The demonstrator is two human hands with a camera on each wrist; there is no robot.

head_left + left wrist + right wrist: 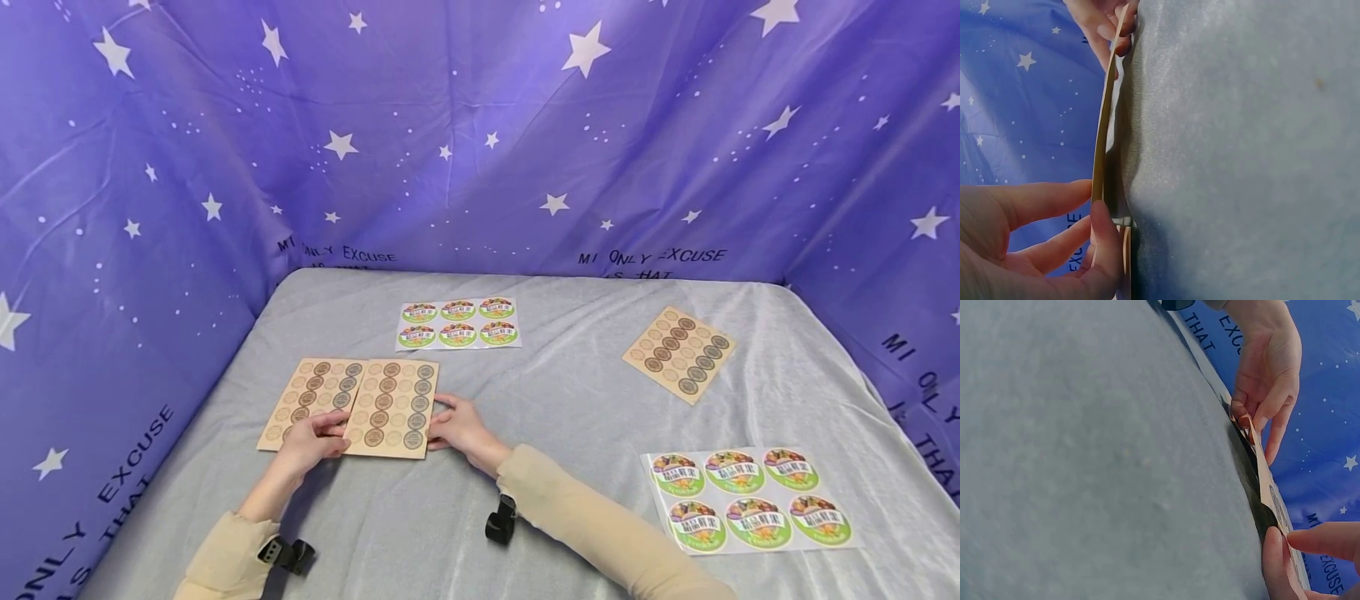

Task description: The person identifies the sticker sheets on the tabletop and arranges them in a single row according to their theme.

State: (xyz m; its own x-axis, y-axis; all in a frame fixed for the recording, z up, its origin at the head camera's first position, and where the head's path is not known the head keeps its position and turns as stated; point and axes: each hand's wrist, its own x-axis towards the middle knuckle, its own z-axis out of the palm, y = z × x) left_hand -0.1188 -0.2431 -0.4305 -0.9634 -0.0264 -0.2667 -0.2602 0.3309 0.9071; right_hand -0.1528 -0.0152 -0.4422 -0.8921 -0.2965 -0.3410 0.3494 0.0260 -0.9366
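A kraft-brown sticker sheet [392, 408] with rows of round stickers is held between both hands. The left hand [311, 442] pinches its left edge, thumb on one side and fingers on the other, as the left wrist view shows. At the opposite edge the right hand [465, 429] grips it between thumb and fingers. In the left wrist view this sheet [1104, 144] stands edge-on, with a shadowed gap between it and the cloth. A second brown sticker sheet [307, 392] lies just left of it, partly covered by the left hand.
A sheet of green fruit stickers [459, 323] lies at the back, and another such sheet [752, 500] at front right. One more brown sticker sheet [678, 354] lies turned at back right. Grey cloth [555, 375] covers the table; a purple star-patterned curtain [480, 133] surrounds it.
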